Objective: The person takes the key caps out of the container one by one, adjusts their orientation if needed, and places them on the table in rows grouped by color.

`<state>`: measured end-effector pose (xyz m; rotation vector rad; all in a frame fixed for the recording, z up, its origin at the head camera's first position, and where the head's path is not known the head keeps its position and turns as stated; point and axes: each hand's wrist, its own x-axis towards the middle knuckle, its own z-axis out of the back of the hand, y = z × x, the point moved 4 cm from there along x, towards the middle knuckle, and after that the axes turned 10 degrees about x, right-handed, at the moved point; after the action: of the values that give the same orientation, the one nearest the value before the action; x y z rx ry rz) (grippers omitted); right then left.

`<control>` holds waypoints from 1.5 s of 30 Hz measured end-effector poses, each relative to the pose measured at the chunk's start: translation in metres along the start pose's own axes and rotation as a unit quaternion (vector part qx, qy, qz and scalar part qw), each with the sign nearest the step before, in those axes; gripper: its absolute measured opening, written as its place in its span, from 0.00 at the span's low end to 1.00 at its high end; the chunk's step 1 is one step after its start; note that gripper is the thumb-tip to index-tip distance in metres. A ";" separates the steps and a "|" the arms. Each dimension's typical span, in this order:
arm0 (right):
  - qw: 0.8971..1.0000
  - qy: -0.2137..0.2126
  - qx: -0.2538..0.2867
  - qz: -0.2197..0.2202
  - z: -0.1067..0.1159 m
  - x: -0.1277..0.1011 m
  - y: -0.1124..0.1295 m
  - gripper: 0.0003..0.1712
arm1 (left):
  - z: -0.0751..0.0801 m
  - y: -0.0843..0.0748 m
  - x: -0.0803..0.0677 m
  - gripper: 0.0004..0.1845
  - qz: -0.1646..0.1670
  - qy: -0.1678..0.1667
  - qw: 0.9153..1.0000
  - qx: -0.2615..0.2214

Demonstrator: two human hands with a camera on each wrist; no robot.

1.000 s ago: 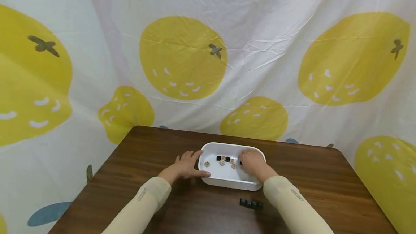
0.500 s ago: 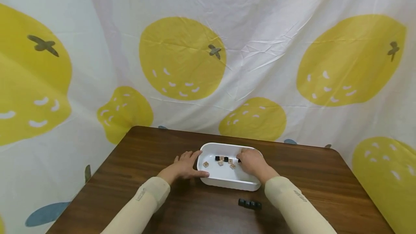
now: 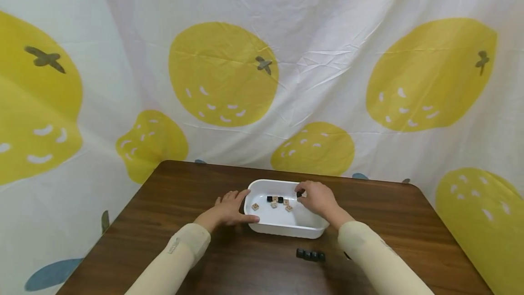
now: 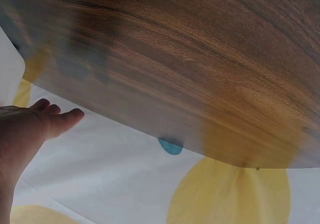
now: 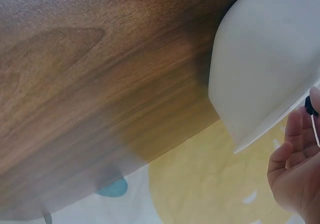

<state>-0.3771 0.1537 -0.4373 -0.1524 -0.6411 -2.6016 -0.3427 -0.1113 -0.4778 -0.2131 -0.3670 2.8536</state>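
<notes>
A white tray stands on the table, with small black blocks and square beige pieces lying inside. At its left end my left hand spreads thumb and fingers against the rim, the fingers fairly straight. Over the tray's right part, my right hand pinches a small black block between thumb and fingers. That same block shows at the edge of the right wrist view, partly covered by the fingertips. In front of the tray, several black blocks lie in a row.
The dark wooden table ends at a back edge close to a hanging cloth printed with yellow lemons. A small dark object is partly hidden by the right sleeve.
My right hand has risen from the tray's floor with a black block between its fingers. The left hand stays at the rim. The head view has shifted slightly.
</notes>
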 end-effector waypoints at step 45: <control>0.969 0.029 0.245 -0.004 0.052 -0.100 -0.033 0.14 | 0.001 0.000 0.001 0.54 0.004 0.012 1.000 -0.008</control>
<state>-0.3031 0.2442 -0.4259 0.0834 -1.2353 -2.3593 -0.3433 -0.1109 -0.4770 -0.2518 -0.3847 2.8536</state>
